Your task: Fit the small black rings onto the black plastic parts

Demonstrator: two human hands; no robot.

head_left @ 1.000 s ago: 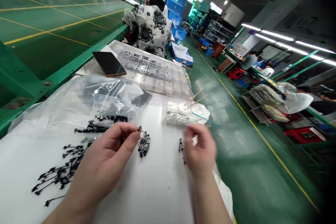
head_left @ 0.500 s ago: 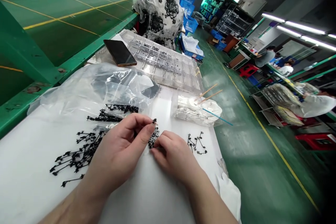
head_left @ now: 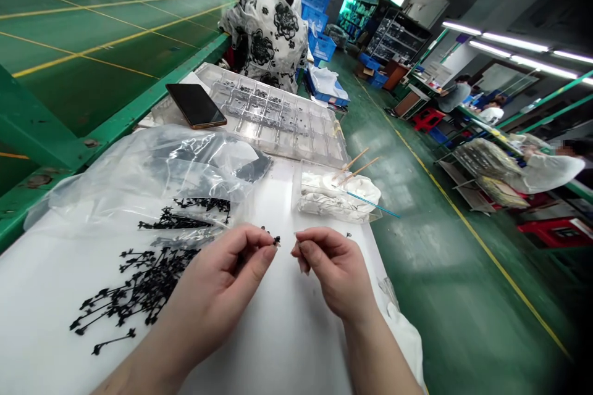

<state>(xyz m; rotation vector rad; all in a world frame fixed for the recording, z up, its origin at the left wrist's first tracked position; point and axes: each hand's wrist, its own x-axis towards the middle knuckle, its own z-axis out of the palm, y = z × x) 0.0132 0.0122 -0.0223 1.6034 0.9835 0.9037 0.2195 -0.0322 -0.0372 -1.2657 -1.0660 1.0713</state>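
My left hand pinches a small black plastic sprue piece between thumb and forefinger, just above the white table. My right hand is level with it a few centimetres to the right, fingers curled in a pinch; what it holds is too small to name. A heap of black branched sprues lies on the table left of my left hand. More sprues lie at the mouth of a clear plastic bag.
A clear compartment tray with small parts and a dark phone lie farther back. A small clear box holds white cloth and swab sticks. A person in a floral top sits ahead. Green conveyor frame runs along the left; the aisle floor is to the right.
My right hand rose from the pile of small black rings and now hangs pinched beside my left hand. The rings are now hidden behind my hands. The camera tilted a little.
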